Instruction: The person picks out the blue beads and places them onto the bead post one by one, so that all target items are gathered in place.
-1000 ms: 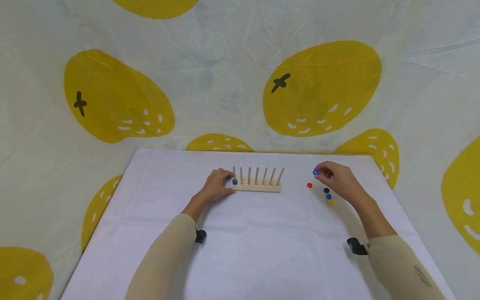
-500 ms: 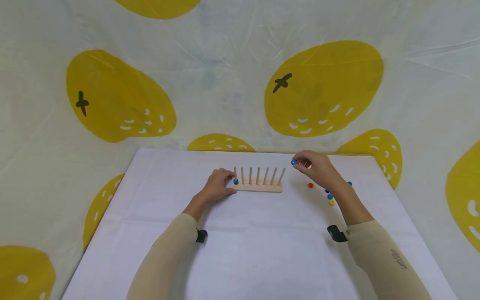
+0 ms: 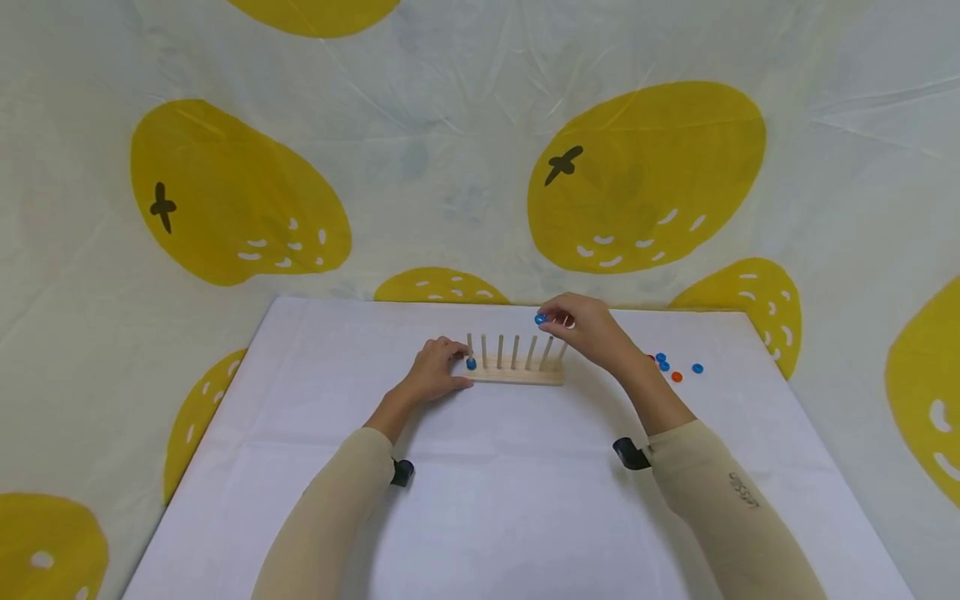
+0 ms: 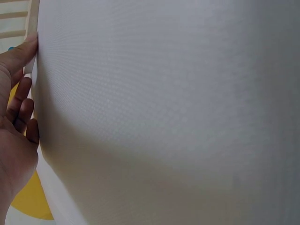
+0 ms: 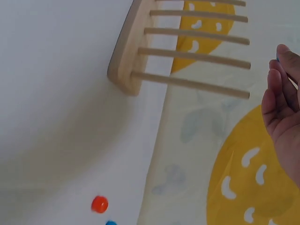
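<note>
A wooden rack [image 3: 517, 377] with a row of upright pegs stands near the table's back edge. On its leftmost peg, low down, sits a blue bead [image 3: 471, 364]. The left hand [image 3: 431, 372] grips the rack's left end, thumb at the front; in the left wrist view the thumb of this hand [image 4: 16, 136] presses the wood. Above the rack's right-hand pegs, the right hand [image 3: 592, 329] pinches a blue bead [image 3: 541, 319] between thumb and fingertips. In the right wrist view the hand [image 5: 286, 103] is beside the peg tips, its bead mostly hidden.
Right of the rack lie several loose beads: an orange one [image 3: 677, 377], a blue one [image 3: 697, 368], two more blue ones and a red one partly behind the right forearm. A patterned cloth [image 3: 450, 167] hangs behind the white table [image 3: 487, 500].
The right hand has moved left with its blue bead, from above the loose beads to above the rack. The left hand has stayed at the rack's end.
</note>
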`<state>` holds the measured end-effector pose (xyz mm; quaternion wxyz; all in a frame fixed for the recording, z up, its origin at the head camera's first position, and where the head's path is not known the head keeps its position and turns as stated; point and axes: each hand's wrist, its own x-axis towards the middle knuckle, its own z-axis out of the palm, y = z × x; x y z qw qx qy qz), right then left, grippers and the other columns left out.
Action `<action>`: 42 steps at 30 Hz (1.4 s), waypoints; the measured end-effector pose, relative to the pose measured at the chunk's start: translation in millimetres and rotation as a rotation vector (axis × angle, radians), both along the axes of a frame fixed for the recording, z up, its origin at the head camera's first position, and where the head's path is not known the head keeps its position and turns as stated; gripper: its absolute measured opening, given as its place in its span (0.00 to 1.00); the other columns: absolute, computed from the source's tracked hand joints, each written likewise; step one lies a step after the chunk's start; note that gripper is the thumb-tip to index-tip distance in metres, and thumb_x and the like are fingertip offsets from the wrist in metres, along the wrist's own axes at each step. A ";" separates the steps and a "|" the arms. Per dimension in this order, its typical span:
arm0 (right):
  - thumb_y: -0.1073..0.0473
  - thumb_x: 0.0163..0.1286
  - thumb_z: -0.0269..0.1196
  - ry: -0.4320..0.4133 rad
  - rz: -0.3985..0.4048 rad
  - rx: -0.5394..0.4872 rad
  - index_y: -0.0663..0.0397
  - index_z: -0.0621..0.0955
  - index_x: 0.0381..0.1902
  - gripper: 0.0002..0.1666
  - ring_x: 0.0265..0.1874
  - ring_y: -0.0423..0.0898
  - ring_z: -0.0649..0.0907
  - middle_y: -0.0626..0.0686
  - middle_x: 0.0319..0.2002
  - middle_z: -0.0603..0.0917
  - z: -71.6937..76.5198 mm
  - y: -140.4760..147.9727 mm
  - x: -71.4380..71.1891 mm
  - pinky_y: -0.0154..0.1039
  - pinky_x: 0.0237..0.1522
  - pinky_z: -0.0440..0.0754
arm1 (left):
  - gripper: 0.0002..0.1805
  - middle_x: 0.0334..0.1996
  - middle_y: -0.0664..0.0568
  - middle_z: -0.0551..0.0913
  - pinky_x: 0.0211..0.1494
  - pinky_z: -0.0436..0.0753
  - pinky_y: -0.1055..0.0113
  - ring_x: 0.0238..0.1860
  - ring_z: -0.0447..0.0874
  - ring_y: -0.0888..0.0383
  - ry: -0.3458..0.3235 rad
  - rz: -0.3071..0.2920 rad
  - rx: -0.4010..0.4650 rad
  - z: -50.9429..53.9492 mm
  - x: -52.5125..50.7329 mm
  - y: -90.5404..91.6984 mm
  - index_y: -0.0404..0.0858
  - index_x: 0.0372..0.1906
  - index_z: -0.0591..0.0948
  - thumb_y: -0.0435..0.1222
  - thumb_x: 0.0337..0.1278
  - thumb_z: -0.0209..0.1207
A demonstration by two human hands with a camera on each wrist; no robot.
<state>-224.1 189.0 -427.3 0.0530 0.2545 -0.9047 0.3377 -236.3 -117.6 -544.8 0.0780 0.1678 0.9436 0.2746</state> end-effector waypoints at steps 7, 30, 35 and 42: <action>0.58 0.71 0.70 -0.043 0.041 0.035 0.56 0.86 0.50 0.13 0.41 0.47 0.83 0.52 0.42 0.88 -0.4 -26.2 -6.1 0.45 0.49 0.85 | 0.32 0.55 0.50 0.79 0.66 0.73 0.54 0.57 0.71 0.51 -0.018 0.007 0.000 2.8 1.6 0.8 0.44 0.63 0.81 0.45 0.53 0.77; 0.58 0.70 0.70 -0.063 0.171 0.087 0.55 0.87 0.48 0.11 0.40 0.45 0.83 0.49 0.41 0.88 -10.2 -86.7 -23.3 0.39 0.45 0.85 | 0.31 0.56 0.48 0.79 0.66 0.72 0.52 0.58 0.71 0.50 -0.009 -0.013 0.028 2.7 -0.4 -1.6 0.42 0.62 0.81 0.46 0.54 0.76; 0.58 0.70 0.70 -0.082 0.191 0.107 0.55 0.87 0.49 0.12 0.40 0.44 0.84 0.49 0.41 0.89 -9.2 -94.6 -24.2 0.38 0.45 0.85 | 0.31 0.55 0.48 0.79 0.66 0.72 0.52 0.58 0.71 0.50 -0.017 -0.008 0.036 3.4 -0.2 -2.0 0.42 0.62 0.81 0.46 0.53 0.77; 0.60 0.69 0.71 -0.073 0.215 0.115 0.58 0.87 0.49 0.12 0.40 0.46 0.85 0.51 0.40 0.89 -10.5 -98.7 -23.7 0.40 0.48 0.85 | 0.31 0.55 0.49 0.78 0.66 0.72 0.52 0.58 0.70 0.50 -0.036 -0.006 0.034 5.0 0.1 -1.6 0.42 0.62 0.81 0.46 0.54 0.76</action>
